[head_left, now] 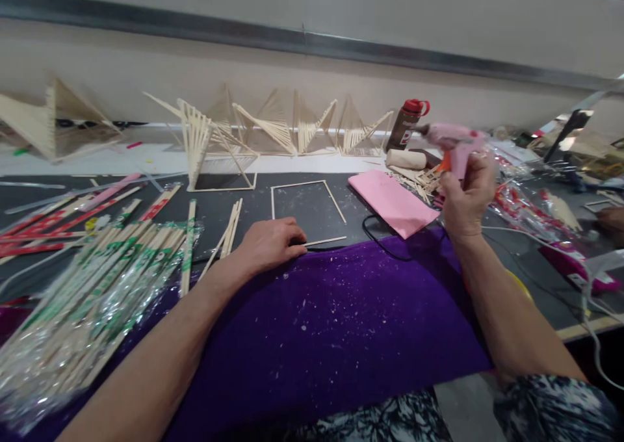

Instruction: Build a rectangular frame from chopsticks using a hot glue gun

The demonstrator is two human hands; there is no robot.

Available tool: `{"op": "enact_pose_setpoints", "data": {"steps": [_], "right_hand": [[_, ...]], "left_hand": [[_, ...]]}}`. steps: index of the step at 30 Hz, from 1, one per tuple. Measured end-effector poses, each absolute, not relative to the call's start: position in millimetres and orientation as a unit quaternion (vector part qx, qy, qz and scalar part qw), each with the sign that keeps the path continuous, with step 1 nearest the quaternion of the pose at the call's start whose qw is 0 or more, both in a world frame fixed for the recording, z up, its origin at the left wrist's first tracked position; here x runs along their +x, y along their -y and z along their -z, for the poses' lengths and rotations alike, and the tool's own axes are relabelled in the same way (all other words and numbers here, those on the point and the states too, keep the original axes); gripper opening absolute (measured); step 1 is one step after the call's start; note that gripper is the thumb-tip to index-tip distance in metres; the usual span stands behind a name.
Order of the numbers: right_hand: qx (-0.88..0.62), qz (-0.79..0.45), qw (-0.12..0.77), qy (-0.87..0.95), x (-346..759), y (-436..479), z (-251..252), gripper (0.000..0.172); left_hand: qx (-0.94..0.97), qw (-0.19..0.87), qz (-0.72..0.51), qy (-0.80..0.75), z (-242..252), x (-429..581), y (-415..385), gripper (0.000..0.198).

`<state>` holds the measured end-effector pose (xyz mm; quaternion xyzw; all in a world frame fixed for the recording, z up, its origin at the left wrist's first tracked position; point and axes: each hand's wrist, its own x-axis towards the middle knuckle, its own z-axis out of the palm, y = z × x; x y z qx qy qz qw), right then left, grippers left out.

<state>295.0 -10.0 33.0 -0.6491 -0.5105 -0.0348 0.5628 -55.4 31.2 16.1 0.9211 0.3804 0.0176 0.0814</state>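
My right hand (468, 198) is wrapped round the handle of a pink glue gun (455, 136), raised over the table with its nozzle pointing left. At the near edge of the dark table, the thumb and fingers of my left hand (273, 246) are closed on one end of a thin wooden stick (327, 241), which points right. Just beyond that hand lies a three-sided frame of thin sticks (298, 183), open toward me. A few loose sticks (231, 231) lie left of the hand.
Plastic-wrapped chopsticks (104, 292) pile up at left. Fan-shaped stick structures (197, 143) stand along the back. A folded pink sheet (392, 201), a dark bottle (403, 127) with a red lid and a black cable (373, 234) are at right. Purple cloth (336, 325) covers my lap.
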Motion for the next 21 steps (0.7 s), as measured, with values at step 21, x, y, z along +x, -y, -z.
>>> {"op": "enact_pose_setpoints", "data": {"steps": [21], "right_hand": [[-0.526, -0.484, 0.442, 0.542, 232, 34, -34, 0.037]], "left_hand": [[0.901, 0.020, -0.038, -0.432, -13, -48, -21, 0.030]]}}
